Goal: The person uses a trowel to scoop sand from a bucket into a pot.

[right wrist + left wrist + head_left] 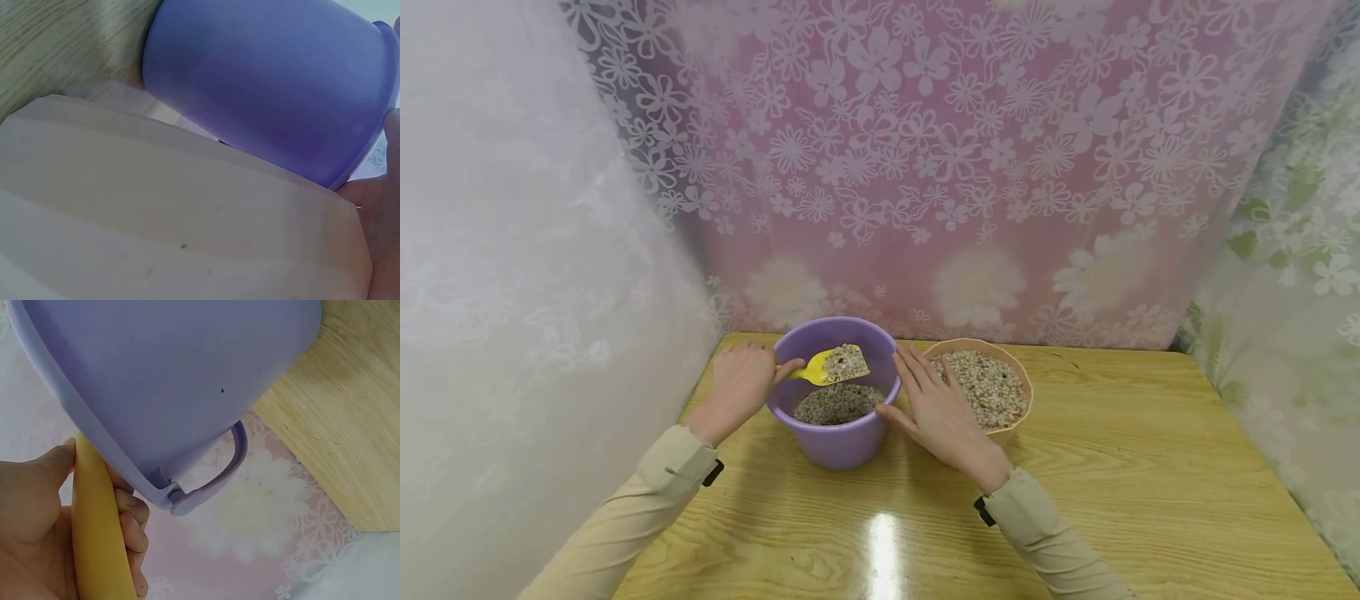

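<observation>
Scoop (816,369) gripped by left hand (741,383) over bucket (842,446), presumably so grains (846,364) fall inside; straight-fingered right hand (943,419) seemingly steadies it.

Head: looks forward and down across table (1120,467), farther back. Both wrists: look up close, sharing purple bucket's (842,446) outer wall.

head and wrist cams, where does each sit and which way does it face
Head: on the head, facing forward and down at the table and bucket; left hand, right hand and sleeves show.
Left wrist: on that wrist, facing the scoop and bucket; left hand shows.
Right wrist: on that wrist, facing the bowl and bucket; part of right hand shows.
Both wrist views share bucket and table.
</observation>
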